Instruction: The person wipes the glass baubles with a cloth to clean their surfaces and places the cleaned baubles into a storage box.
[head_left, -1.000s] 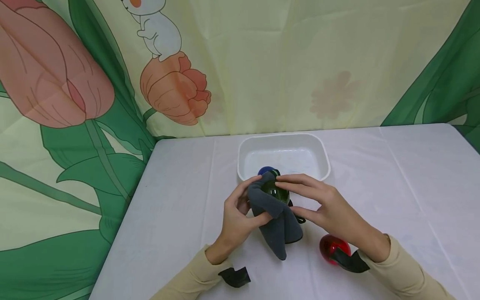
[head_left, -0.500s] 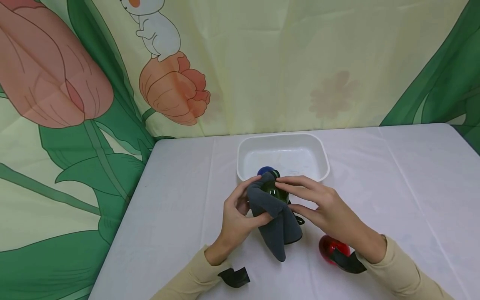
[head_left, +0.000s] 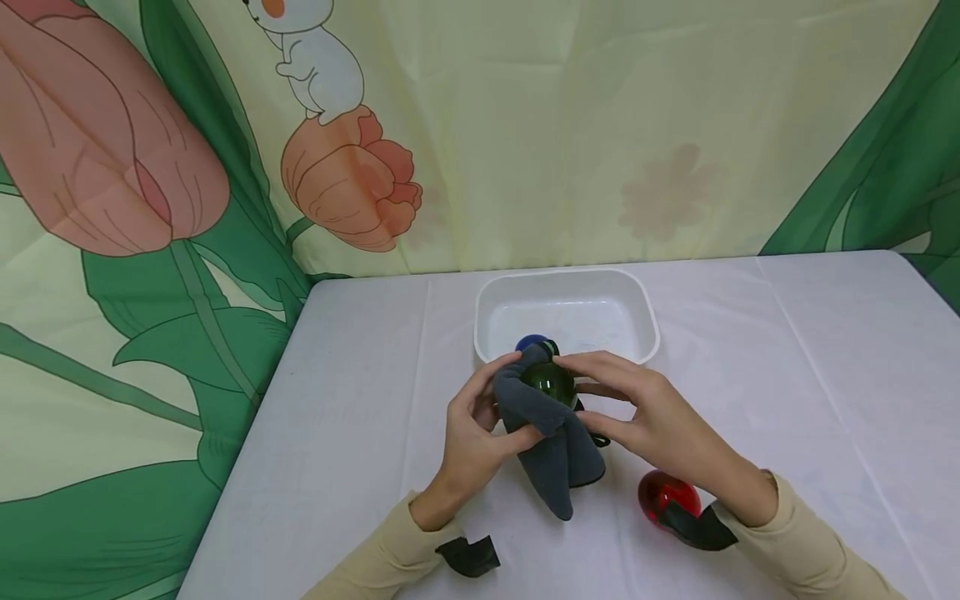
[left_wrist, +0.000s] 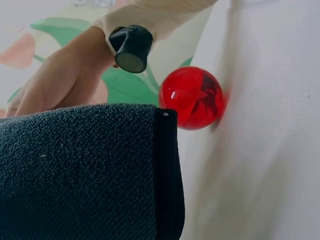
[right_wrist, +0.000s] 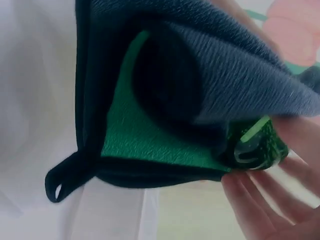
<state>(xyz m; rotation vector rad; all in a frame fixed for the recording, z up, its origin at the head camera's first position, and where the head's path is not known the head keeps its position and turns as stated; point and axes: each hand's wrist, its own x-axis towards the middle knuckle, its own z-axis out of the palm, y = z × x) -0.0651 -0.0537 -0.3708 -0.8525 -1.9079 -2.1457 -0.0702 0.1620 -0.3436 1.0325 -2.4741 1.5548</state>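
My left hand (head_left: 474,442) grips a dark blue-grey terry cloth (head_left: 547,467), folded partly round a green glass ball (head_left: 551,382). My right hand (head_left: 654,412) holds the ball from the other side, fingertips on its surface and thumb low beside the cloth. Seen from the right wrist, the cloth (right_wrist: 240,70) has a green underside, a dark edging and a small corner loop (right_wrist: 62,182); the ball (right_wrist: 257,142) peeks out from under the fold. In the left wrist view, the cloth (left_wrist: 75,170) hides most of the ball and part of my right hand (left_wrist: 60,80).
A white rectangular tray (head_left: 566,273) stands behind the hands. A blue ball (head_left: 530,342) overlaps its front rim, half hidden by the cloth. On the white table (head_left: 360,400), a red transparent ball (head_left: 660,487) lies near my right wrist. A printed curtain (head_left: 525,167) hangs behind.
The fingers of my right hand have shifted a little on the green ball, leaving more of its top showing. My left hand and the cloth stay almost in place.
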